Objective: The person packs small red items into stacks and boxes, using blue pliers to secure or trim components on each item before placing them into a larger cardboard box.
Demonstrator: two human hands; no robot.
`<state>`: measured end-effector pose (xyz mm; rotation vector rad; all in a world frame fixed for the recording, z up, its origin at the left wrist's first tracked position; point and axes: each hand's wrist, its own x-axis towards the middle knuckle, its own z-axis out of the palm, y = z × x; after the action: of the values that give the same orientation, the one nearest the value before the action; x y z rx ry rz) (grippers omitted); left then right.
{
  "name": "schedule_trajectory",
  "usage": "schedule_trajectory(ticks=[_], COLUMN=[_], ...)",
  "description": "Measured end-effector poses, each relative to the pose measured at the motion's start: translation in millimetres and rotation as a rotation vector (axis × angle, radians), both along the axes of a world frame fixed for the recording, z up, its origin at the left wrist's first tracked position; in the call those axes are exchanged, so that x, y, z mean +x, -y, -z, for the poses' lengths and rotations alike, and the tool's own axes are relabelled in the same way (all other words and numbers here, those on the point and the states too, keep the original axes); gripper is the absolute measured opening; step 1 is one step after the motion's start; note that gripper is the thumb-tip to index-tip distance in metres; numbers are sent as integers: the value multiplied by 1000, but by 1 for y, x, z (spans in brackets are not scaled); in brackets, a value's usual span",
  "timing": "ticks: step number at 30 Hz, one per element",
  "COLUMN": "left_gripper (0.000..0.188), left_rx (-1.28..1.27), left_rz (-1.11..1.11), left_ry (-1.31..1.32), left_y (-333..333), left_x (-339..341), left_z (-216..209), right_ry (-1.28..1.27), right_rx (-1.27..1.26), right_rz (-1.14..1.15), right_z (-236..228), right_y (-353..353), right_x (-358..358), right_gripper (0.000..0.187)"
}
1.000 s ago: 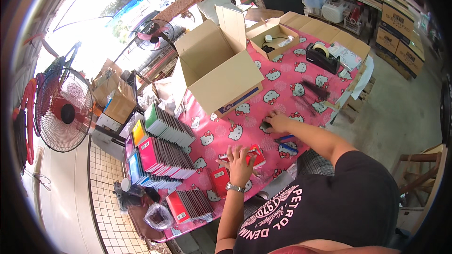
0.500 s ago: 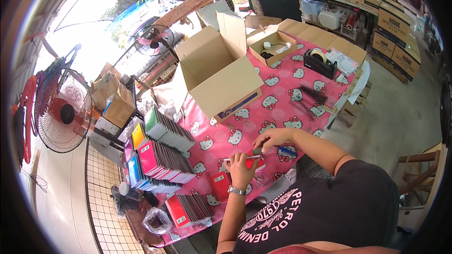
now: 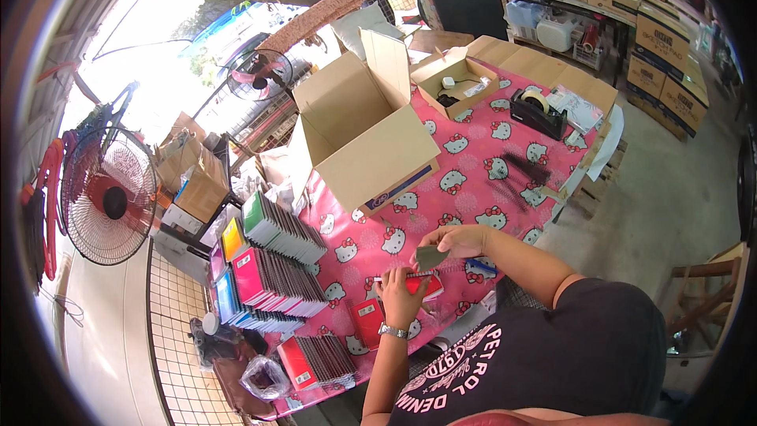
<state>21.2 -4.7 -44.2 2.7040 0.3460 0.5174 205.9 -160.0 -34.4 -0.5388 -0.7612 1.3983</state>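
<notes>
My left hand point(image 3: 402, 297), with a metal watch at the wrist, grips the left end of a small red notebook point(image 3: 431, 287) near the table's front edge. Just above that notebook, my right hand point(image 3: 457, 241) pinches a flat dark-green piece point(image 3: 430, 257); I cannot make out its material. A blue slim object point(image 3: 479, 267) lies by my right wrist, partly hidden. Another red notebook point(image 3: 367, 323) rests flat beside my left wrist. To the left are a fanned row of red notebooks point(image 3: 317, 360) and taller stacks of pink notebooks point(image 3: 272, 280) and green ones point(image 3: 276, 225).
A large open cardboard box point(image 3: 378, 158) stands mid-table on the pink patterned cloth point(image 3: 453, 183). Beyond it are a shallow carton point(image 3: 453, 83) and a black tape dispenser point(image 3: 538, 114). A fan point(image 3: 110, 197) is at left; a clear plastic bag point(image 3: 264, 375) sits at the near-left corner.
My right hand has lifted slightly off the red notebook, raising the dark-green piece, which now shows more fully. My left hand stays on the notebook. The whole view has shifted slightly.
</notes>
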Motion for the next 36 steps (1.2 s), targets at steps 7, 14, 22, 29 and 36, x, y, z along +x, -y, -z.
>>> schedule_trajectory(ticks=[7,14,22,29,36], left_gripper=[34,36,37,33,16], left_rx=[-35,-7,-113,-271,-531], left_rz=[33,9,36,35,-5], left_ry=[123,105,95,90,140], left_y=[-15,-27,-40,-40,-49], left_x=[3,-5,-10,-6,-5], left_z=[1,-1,11,11,32], right_ry=[287,340,665,1002,1708], right_rx=[-150,-157,-268,-294,-780], right_rz=[4,-22,-8,339,862], right_z=[4,9,5,40,110], right_y=[-13,-33,-57,-58,27], right_x=[10,3,1,19,39], right_gripper=[45,40,44,49,66])
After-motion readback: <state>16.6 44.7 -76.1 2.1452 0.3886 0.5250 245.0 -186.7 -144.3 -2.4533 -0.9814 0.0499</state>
